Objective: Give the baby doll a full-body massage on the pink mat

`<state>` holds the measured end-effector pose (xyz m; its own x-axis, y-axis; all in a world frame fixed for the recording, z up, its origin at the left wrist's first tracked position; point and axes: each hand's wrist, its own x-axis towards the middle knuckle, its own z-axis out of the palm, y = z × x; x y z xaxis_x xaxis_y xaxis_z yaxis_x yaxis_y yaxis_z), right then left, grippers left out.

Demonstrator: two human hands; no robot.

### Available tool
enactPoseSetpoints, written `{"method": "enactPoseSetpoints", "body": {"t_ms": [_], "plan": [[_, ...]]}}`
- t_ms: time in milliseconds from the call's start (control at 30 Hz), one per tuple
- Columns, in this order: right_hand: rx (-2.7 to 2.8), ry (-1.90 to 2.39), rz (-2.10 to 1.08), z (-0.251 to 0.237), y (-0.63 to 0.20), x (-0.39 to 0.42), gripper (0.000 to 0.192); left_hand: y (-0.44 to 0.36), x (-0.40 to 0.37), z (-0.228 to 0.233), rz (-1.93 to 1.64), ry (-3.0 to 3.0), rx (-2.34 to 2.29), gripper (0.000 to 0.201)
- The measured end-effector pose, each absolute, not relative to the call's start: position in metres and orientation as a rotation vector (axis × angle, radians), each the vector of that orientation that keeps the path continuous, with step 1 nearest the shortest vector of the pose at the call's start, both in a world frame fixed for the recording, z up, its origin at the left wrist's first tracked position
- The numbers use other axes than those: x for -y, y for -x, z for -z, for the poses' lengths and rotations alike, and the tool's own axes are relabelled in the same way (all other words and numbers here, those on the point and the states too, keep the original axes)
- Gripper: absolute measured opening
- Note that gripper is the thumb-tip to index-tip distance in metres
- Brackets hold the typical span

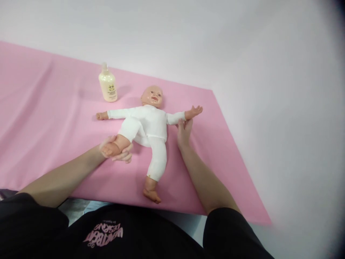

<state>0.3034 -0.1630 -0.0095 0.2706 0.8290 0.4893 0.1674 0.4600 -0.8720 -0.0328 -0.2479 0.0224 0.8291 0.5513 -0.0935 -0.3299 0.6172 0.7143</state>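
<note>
A baby doll (pixel 153 122) in a white suit lies on its back on the pink-covered table, arms spread wide. My left hand (pixel 122 153) is wrapped round the doll's lower leg at the left, and that leg is raised and bent. At the doll's other side, my right hand (pixel 184 131) has its fingers and thumb at the forearm, close to the wrist. The fingertips there are partly hidden under the arm. The doll's other leg rests stretched out toward me, its bare foot near the table's front edge.
A pump bottle (pixel 108 86) of pale yellow liquid stands upright behind the doll, to the left of its head. The pink cloth (pixel 48 108) covers the table and has some folds at the left. A white wall (pixel 172 36) borders the back and right.
</note>
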Motion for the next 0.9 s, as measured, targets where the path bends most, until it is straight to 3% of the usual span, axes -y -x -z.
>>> {"method": "enactPoseSetpoints", "body": {"t_ms": [167, 400, 700, 900], "plan": [[1.496, 1.005, -0.427, 0.019, -0.294, 0.170, 0.065, 0.027, 0.242, -0.041, -0.585, -0.756, -0.418, 0.057], [1.942, 0.916, -0.181, 0.015, -0.287, 0.181, 0.042, 0.021, 0.238, -0.032, -0.577, -0.727, -0.495, 0.060], [1.962, 0.892, -0.184, 0.013, -0.284, 0.181, 0.037, 0.019, 0.237, -0.021, -0.516, -0.825, -0.387, 0.060], [1.356, 0.998, -0.482, 0.012, -0.285, 0.177, 0.059, 0.028, 0.244, -0.032, -0.044, -1.065, -0.179, 0.067]]}}
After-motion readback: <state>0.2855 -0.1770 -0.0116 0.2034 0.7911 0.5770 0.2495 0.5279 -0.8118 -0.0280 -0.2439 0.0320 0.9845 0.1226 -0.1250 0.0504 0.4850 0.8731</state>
